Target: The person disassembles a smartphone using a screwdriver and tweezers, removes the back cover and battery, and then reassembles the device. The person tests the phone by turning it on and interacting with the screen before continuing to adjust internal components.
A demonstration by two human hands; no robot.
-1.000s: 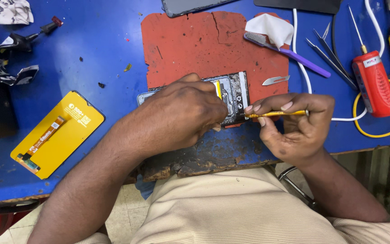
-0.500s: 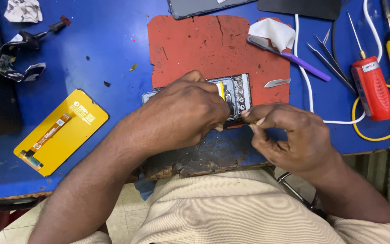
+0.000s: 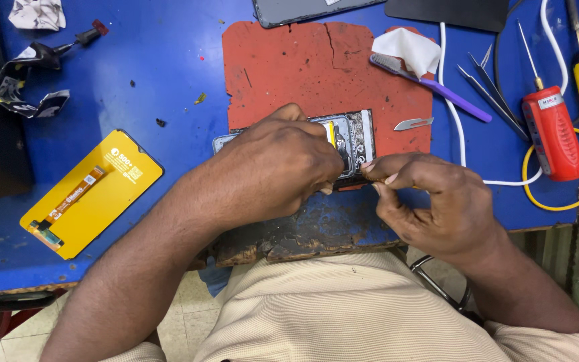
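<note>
My left hand (image 3: 283, 167) presses the opened phone (image 3: 351, 137) onto the red mat (image 3: 289, 74), fingers curled over it. My right hand (image 3: 430, 201) has its fingertips pinched together at the phone's edge; a slip could tear a flex cable.

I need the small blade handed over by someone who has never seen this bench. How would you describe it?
Find the red mat on the blue table. Near its right edge, above the right hand, lies a small silver blade. Unlike the purple-handled brush nearby, it is bare metal, short and handleless.
</note>
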